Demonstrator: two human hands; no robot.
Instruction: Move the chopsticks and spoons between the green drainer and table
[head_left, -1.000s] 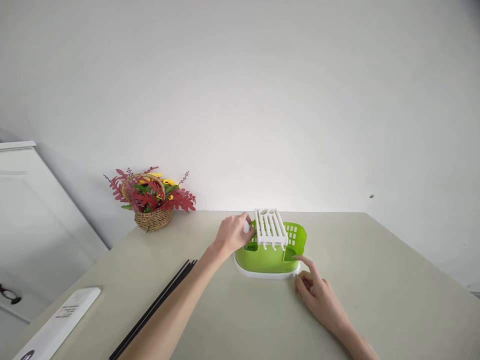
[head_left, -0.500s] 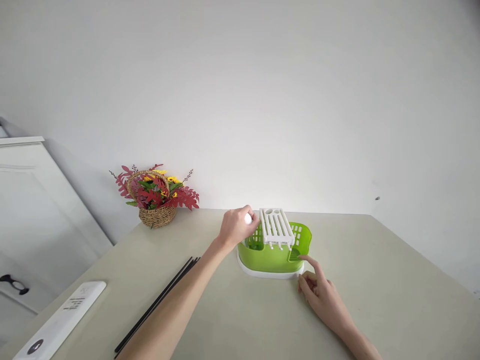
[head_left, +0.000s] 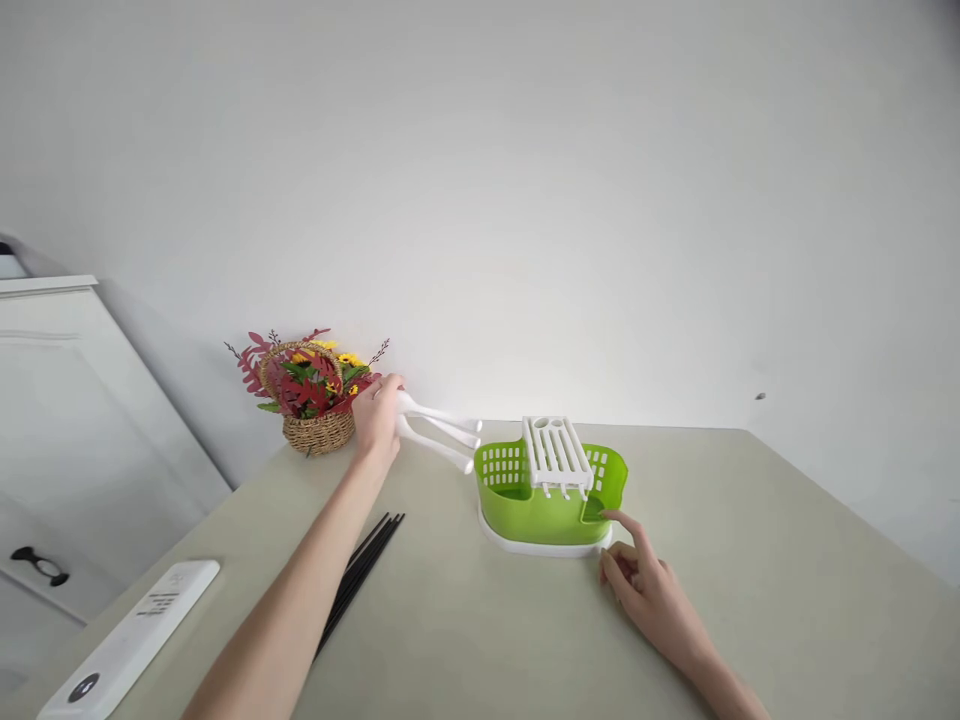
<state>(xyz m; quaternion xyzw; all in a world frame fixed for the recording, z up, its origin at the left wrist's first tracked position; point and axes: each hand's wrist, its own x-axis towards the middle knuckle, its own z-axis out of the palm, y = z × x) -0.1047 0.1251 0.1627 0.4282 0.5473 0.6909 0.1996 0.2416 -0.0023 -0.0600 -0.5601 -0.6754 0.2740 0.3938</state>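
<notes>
My left hand point(head_left: 377, 415) is closed around a bunch of white spoons point(head_left: 442, 422), held in the air left of the holder. Their slim handles fan out to the right; the spoon heads are mostly hidden by the hand. The green utensil holder point(head_left: 547, 520), with lattice walls, stands upright on a white base tray point(head_left: 540, 549). A white slotted rack point(head_left: 559, 455) with small hooks sits across its top. At its right front, my right hand point(head_left: 649, 590) hooks the index finger over the low notch, the other fingers curled beside the base.
Black chopsticks point(head_left: 360, 580) lie on the table point(head_left: 480, 640), partly behind my left forearm. A long white case point(head_left: 139, 635) is at the left edge. A wicker basket of artificial flowers point(head_left: 319, 433) stands near the wall, close behind my left hand. A white cabinet point(head_left: 90, 430) is at far left.
My left hand has moved left from the holder's left compartment, carrying the white spoons clear of it. My right hand has stayed at the holder's right front.
</notes>
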